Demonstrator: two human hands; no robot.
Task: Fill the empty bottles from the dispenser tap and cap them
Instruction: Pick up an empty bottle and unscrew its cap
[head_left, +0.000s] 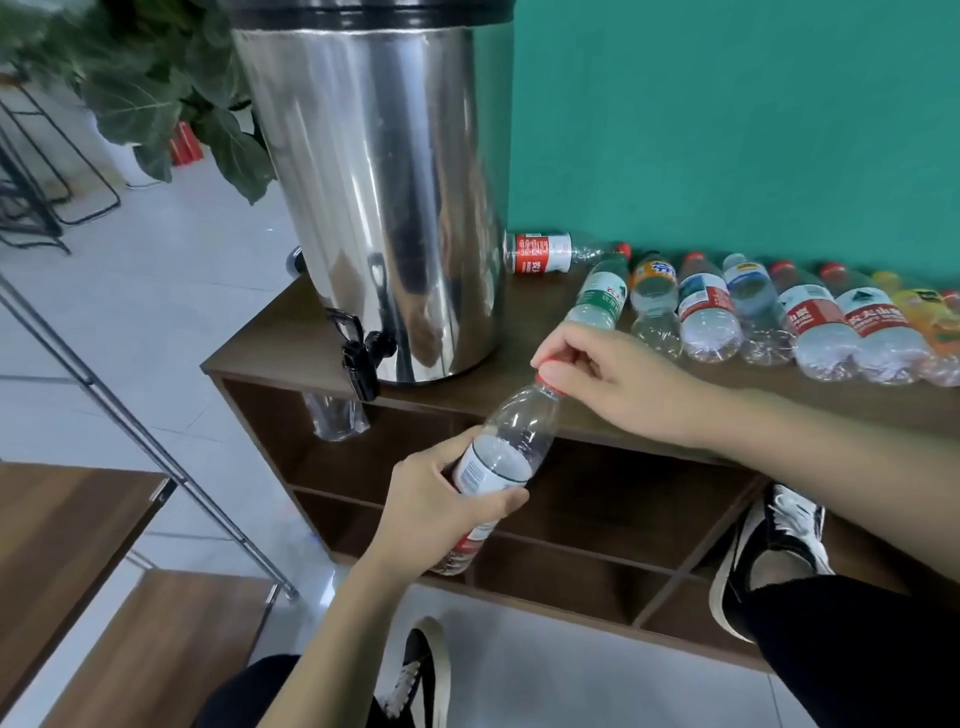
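One steel dispenser (374, 197) stands at the left end of the wooden shelf unit (291, 332), its black tap (361, 358) overhanging the front edge. At least nine bottles (706, 312) lie along the teal wall. In front of the shelf, my left hand (441, 499) wraps one tilted clear bottle (501, 457) while my right hand's (608, 384) fingertips pinch its red cap (546, 379).

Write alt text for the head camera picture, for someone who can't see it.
A person's left hand grips a clear plastic bottle while the right hand pinches its red cap, beside a steel dispenser with a black tap. More bottles lie in a row on the wooden shelf.
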